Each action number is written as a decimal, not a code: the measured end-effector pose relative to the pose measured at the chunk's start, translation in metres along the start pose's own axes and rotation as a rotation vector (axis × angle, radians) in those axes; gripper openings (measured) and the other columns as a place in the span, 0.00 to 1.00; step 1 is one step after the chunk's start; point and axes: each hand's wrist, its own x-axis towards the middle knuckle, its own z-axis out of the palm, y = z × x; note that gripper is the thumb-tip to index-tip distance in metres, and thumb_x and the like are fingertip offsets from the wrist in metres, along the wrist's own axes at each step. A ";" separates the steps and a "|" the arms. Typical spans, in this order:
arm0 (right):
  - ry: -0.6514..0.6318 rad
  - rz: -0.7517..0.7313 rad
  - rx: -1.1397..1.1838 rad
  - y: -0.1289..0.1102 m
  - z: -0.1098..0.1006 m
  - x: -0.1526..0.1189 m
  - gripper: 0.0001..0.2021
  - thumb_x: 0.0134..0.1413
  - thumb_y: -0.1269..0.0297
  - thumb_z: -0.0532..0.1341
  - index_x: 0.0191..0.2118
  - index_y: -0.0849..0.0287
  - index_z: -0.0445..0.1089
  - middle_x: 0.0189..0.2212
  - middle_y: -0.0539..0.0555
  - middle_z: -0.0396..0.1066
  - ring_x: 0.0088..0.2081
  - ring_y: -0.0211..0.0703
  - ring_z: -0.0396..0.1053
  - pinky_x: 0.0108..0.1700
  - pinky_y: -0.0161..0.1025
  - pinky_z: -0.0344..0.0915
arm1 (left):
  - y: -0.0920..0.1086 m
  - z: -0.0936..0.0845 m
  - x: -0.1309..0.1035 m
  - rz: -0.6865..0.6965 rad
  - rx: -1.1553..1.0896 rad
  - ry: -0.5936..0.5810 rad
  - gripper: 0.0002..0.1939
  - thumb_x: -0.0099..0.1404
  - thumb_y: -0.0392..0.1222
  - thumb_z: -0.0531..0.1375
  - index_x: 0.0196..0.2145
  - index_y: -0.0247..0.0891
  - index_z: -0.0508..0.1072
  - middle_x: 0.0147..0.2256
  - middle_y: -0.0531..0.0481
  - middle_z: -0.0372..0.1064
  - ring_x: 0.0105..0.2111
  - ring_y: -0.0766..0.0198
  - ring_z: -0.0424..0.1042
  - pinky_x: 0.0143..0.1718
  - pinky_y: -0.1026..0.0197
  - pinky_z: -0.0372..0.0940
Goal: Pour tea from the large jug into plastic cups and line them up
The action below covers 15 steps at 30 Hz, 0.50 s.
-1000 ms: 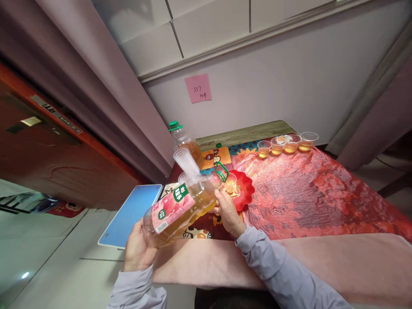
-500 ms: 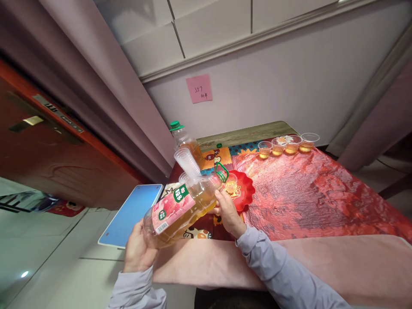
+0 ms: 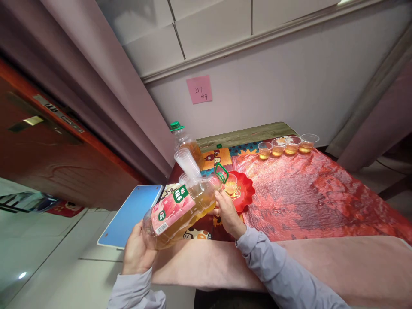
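Observation:
A large clear bottle of yellowish drink (image 3: 183, 210) with a pink label is tilted, its neck toward the right. My left hand (image 3: 138, 249) is closed round its base, and my right hand (image 3: 227, 212) grips it near the neck. The bottle's mouth, with a green ring handle (image 3: 222, 172), is over a clear cup (image 3: 230, 183) in a red scalloped dish (image 3: 247, 191). The cup holds some yellow liquid and is partly hidden. Behind the bottle lean stacked clear cups (image 3: 187, 163).
A second bottle with a green cap (image 3: 189, 148) stands at the back left. A green cap (image 3: 219, 146) lies near the back. Several filled cups (image 3: 291, 146) form a row at the back right on red film (image 3: 315, 193). A blue board (image 3: 131, 214) is at left.

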 end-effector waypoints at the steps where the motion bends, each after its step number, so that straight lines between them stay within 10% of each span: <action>1: 0.004 0.004 0.004 0.000 0.000 0.000 0.31 0.63 0.33 0.66 0.58 0.52 0.73 0.50 0.56 0.83 0.46 0.51 0.83 0.42 0.45 0.83 | 0.000 0.003 -0.002 0.007 0.039 0.043 0.22 0.69 0.32 0.55 0.56 0.35 0.80 0.41 0.40 0.86 0.55 0.41 0.82 0.58 0.41 0.77; 15: -0.002 0.009 0.018 0.003 -0.002 0.003 0.32 0.62 0.32 0.66 0.59 0.51 0.73 0.48 0.56 0.84 0.45 0.50 0.84 0.44 0.46 0.84 | -0.003 0.022 -0.016 0.023 0.131 0.149 0.21 0.69 0.32 0.55 0.55 0.34 0.80 0.43 0.41 0.86 0.53 0.40 0.83 0.54 0.40 0.80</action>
